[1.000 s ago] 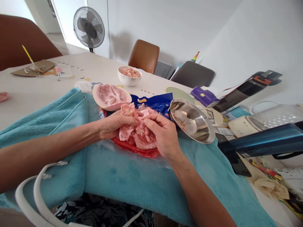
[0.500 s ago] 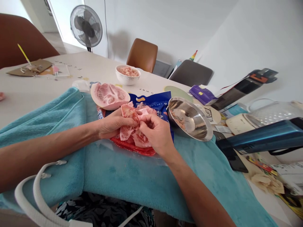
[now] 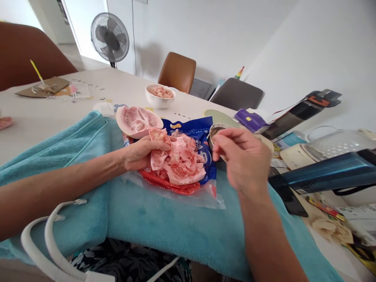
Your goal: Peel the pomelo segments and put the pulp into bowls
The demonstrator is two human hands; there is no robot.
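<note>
My left hand (image 3: pixel 143 152) is closed around a torn pomelo segment (image 3: pixel 160 137), its pink flesh showing past the thumb. Under and beside it, a heap of pomelo peel and membrane scraps (image 3: pixel 186 158) lies on a blue and red plastic bag (image 3: pixel 188 124). My right hand (image 3: pixel 245 156) is raised over the steel bowl (image 3: pixel 216 129) and hides most of it. Its thumb and fingertips are pinched together; whatever they hold, if anything, is too small to make out. Behind my left hand rests a hollowed pomelo rind half (image 3: pixel 139 120).
A white bowl (image 3: pixel 160 102) of pomelo flesh stands farther back. Teal towel (image 3: pixel 173 223) covers the front of the table. Along the right lie a blue bottle (image 3: pixel 323 172), a dark phone (image 3: pixel 289 196) and a purple packet (image 3: pixel 252 120). A white cable (image 3: pixel 48 243) loops at the lower left.
My right hand has left the pomelo segment and moved right, over the steel bowl. My left hand still holds the segment in about the same place. The scrap heap is now uncovered.
</note>
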